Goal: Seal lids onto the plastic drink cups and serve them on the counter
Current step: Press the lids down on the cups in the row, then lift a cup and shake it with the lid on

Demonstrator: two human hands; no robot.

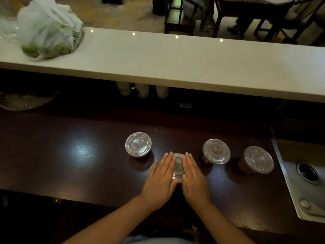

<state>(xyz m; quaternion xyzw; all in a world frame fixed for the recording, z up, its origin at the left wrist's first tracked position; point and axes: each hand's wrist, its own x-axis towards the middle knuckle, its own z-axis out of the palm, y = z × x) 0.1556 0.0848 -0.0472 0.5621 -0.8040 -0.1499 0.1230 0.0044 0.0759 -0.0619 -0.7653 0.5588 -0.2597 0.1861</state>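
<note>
Our left hand [162,175] and right hand [193,176] press flat on the clear round plastic lid [178,167]; uneven pressure could tip the cup beneath our palms.

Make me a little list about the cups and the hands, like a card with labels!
cups: four, all with clear lids
cup being worked: middle cup, on the dark table
left hand: flat on the lid's left side
right hand: flat on the lid's right side
other cups: one at left, two at right
white counter: no cups on it, one plastic bag
</note>
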